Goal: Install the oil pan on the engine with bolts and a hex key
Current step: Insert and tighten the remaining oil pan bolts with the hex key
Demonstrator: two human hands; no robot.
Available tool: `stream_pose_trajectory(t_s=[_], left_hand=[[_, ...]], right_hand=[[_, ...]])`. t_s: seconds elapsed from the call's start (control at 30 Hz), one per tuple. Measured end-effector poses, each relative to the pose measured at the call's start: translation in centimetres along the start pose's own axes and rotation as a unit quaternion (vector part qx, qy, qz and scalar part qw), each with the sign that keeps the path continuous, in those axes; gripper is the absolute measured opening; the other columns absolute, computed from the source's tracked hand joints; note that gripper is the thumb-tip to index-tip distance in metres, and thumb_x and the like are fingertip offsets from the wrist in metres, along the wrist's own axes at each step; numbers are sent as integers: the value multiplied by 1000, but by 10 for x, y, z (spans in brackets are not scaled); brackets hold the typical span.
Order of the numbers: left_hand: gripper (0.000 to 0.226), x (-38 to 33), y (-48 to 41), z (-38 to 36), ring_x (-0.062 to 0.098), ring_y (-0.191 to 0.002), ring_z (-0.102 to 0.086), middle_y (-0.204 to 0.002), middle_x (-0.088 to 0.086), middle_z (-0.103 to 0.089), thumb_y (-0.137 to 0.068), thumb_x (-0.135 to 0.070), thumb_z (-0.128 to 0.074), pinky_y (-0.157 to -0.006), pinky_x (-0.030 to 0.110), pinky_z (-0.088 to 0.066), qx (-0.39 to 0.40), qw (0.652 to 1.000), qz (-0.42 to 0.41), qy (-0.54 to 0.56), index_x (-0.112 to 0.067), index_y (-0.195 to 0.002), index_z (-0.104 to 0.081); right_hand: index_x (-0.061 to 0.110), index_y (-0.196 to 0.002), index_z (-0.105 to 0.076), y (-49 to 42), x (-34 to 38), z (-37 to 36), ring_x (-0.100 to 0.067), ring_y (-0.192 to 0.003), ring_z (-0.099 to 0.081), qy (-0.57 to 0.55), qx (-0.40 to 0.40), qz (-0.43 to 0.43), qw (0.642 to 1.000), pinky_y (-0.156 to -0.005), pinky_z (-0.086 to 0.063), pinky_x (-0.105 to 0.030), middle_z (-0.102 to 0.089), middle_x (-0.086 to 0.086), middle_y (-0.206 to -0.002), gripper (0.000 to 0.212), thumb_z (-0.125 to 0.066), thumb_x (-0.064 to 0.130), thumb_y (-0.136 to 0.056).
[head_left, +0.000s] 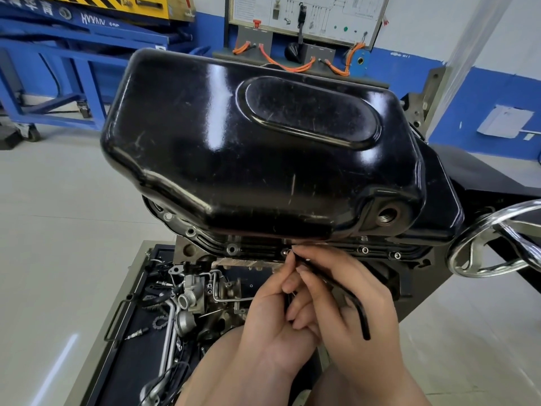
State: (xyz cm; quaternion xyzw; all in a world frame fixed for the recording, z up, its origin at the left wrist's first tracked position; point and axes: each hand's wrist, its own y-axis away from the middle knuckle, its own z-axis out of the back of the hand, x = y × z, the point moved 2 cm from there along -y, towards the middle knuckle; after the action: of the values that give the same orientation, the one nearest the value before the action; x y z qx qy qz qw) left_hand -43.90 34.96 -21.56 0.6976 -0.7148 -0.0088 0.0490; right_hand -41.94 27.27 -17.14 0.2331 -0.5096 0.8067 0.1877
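1. Your right hand (374,291) has its grip clamped round the black L-shaped hex key (363,317). The key's short leg hangs down past your knuckles.
2. Your left hand (272,315) pinches the key's long leg near its tip. The tip is at a bolt (284,252) in the pan's near flange (328,249).
3. The oil pan (248,142) sits on top of the engine (187,253), sump side up. It is one glossy black pressing, scuffed, with one raised oval panel and one threaded drain hole (386,215) at its near right corner.
4. Right of the key you can count two seated bolt heads (364,249). Left of it are three round spots, and you cannot tell whether they are bolts or bare holes.
5. One chrome handwheel (497,238) stands to the right. The worktop (131,347) below carries loose metal parts.
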Motion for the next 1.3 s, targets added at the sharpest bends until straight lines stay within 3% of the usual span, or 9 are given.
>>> stream_pose_trajectory(t_s=[0.23, 0.3, 0.4, 0.67, 0.83, 0.93, 1.07, 1.17, 1.3], left_hand=[[22, -1, 1, -2, 11, -23, -34, -44, -2, -47, -55, 3, -84, -25, 16, -23, 9, 1000, -5, -6, -2, -63, -63], [21, -1, 1, -1, 13, -23, -36, -44, -1, -47, -60, 3, -81, -27, 15, -21, 12, 1000, 3, 4, -3, -70, -63], [25, -2, 0, -1, 13, -23, -35, -43, -1, -47, -59, 6, -81, -27, 15, -20, 2, 1000, 7, 7, -3, -69, -60], [25, 0, 1, -4, 10, -24, -32, -44, -2, -46, -49, 6, -86, -25, 15, -19, -13, 999, -16, -30, -2, -61, -65], [27, -2, -1, 2, 9, -22, -31, -41, -4, -44, -83, -14, -63, -23, 15, -20, -29, 1000, -5, -6, -4, -58, -62], [7, -4, -1, 1, 8, -27, -22, -44, 0, -46, -74, -2, -69, -28, 16, -17, -44, 999, 8, 5, 0, -71, -63], [25, -5, -5, 6, 7, -24, -22, -40, -3, -41, -79, -7, -61, -27, 14, -15, -79, 997, -11, -15, -4, -54, -56], [20, -2, -4, 3, 10, -23, -31, -41, -2, -44, -62, 0, -80, -26, 15, -18, -24, 999, -23, -26, -3, -58, -60], [20, -4, -1, -3, 10, -23, -31, -43, -1, -46, -56, 5, -82, -27, 15, -17, -34, 999, -13, -35, 0, -60, -64]], right_hand=[[28, -98, -66, -4, -3, -3, 10, -86, -63, 48, -51, -15, 997, -78, -44, -4, -63, 36, -89, 32, -70, 6, -75], [27, -91, -67, -4, -5, -5, 8, -81, -65, 19, -85, -39, 995, -73, -45, -5, -66, 31, -85, 18, -70, 21, -74], [24, -79, -68, -4, -7, -7, -4, -81, -68, -31, -114, -68, 991, -73, -47, -11, -70, 14, -82, 10, -74, 20, -72], [24, -105, -68, 3, -5, 0, -2, -95, -65, -7, -30, -4, 1000, -85, -47, -14, -68, 17, -98, 24, -60, 11, -86], [28, -94, -66, -3, -7, -6, 5, -81, -65, 38, -81, -29, 996, -73, -48, -9, -67, 17, -94, 18, -70, 22, -77], [26, -84, -66, -6, -10, -8, -7, -77, -68, -19, -105, -94, 990, -67, -54, -25, -69, 12, -82, 11, -68, 33, -75], [25, -92, -66, -3, -7, -8, -3, -90, -65, -8, -62, -29, 998, -80, -45, -11, -66, 14, -92, 13, -63, 18, -81], [16, -110, -66, 4, -8, -5, -4, -104, -62, -4, -31, -2, 1000, -90, -44, -14, -65, 17, -107, 25, -57, 11, -87], [18, -108, -67, 5, -9, -6, -3, -97, -65, -31, -41, -3, 999, -86, -47, -14, -68, 14, -102, 26, -56, 6, -87]])
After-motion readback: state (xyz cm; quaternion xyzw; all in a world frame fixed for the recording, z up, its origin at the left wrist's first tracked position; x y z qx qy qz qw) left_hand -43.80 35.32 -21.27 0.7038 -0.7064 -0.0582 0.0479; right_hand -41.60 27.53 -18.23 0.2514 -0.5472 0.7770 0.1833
